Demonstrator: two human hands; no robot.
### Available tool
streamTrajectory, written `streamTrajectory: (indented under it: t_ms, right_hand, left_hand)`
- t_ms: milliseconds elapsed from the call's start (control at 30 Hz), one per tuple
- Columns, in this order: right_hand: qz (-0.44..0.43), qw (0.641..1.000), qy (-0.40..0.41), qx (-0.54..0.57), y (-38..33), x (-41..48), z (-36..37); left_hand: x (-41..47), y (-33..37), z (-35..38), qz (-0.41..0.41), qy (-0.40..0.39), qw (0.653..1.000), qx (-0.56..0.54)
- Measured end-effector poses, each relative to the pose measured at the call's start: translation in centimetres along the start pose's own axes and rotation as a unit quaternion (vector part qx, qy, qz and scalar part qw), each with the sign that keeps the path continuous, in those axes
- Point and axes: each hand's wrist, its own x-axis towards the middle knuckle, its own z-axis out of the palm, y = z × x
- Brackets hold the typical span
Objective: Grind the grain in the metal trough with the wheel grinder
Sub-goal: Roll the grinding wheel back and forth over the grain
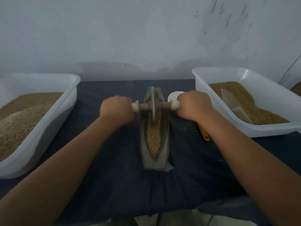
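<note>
A long boat-shaped metal trough lies lengthwise on the dark cloth in the middle of the table, with golden grain along its groove. The wheel grinder, a thin metal disc on a wooden axle with pale end knobs, stands upright in the trough's far half. My left hand grips the axle's left handle. My right hand grips the right handle. Both fists are curled round the handle ends, one on each side of the trough.
A white plastic tub of grain sits at the left. Another white tub at the right holds grain and a clear scoop. A yellow-handled tool lies under my right wrist, and a white round object shows behind my right hand.
</note>
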Motion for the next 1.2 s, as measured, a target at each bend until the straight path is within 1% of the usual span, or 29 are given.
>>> streamTrajectory:
  t_ms: [100, 167, 233, 333, 467, 567, 667, 800, 867, 933, 1000, 1100, 1133, 1200]
  right_hand:
    - [-0.043, 0.996, -0.067, 0.035, 0.2, -4.5, -0.8]
    - [-0.079, 0.994, -0.068, 0.045, 0.5, -7.6, -1.2]
    - [-0.094, 0.993, -0.052, 0.048, 0.9, -8.8, -0.8]
    - [-0.059, 0.996, -0.037, 0.057, 0.9, -7.3, 0.9]
    - [0.016, 0.997, 0.023, 0.07, 1.0, -2.6, 3.3]
    - [0.044, 0.997, 0.02, 0.053, 1.1, -0.1, 3.4]
    - [0.031, 0.998, -0.006, 0.045, 0.9, -0.8, 2.5]
    - [-0.031, 0.995, -0.052, 0.08, 1.2, -6.4, 1.2]
    - [-0.056, 0.99, -0.071, 0.109, 1.4, -8.9, 0.5]
    - [-0.052, 0.987, -0.083, 0.13, 1.5, -9.6, 0.8]
    - [-0.034, 0.99, -0.067, 0.123, 1.2, -8.8, 1.5]
    - [0.003, 0.997, 0.033, 0.066, 0.5, -5.1, 2.6]
    - [0.018, 0.997, 0.047, 0.055, 0.4, -3.5, 2.6]
    - [0.041, 0.998, 0.031, 0.042, 0.3, -0.9, 2.0]
  left_hand:
    - [-4.6, -1.2, -0.5, 0.041, -0.03, 0.999, -0.009]
    - [-7.4, -1.9, -1.1, 0.064, -0.023, 0.998, 0.004]
    - [-8.7, -1.9, -1.5, 0.079, 0.012, 0.996, 0.03]
    - [-7.2, -0.9, -1.8, 0.077, 0.045, 0.993, 0.074]
    - [-1.5, 0.7, -1.7, 0.056, 0.054, 0.993, 0.086]
    - [0.6, 1.4, -1.8, 0.043, 0.039, 0.995, 0.077]
    - [-0.4, 1.2, -2.1, 0.044, 0.02, 0.997, 0.068]
    - [-4.6, -0.4, -3.2, 0.107, -0.04, 0.992, 0.047]
    - [-6.2, -1.1, -3.8, 0.138, -0.031, 0.988, 0.059]
    - [-6.3, -1.0, -3.7, 0.147, -0.019, 0.986, 0.073]
    - [-4.9, -0.3, -3.5, 0.129, -0.006, 0.988, 0.088]
    - [-1.4, 0.5, -2.5, 0.078, 0.013, 0.994, 0.075]
    - [-0.3, 0.6, -2.2, 0.063, 0.012, 0.996, 0.069]
    - [1.4, 0.7, -1.9, 0.043, 0.009, 0.998, 0.054]
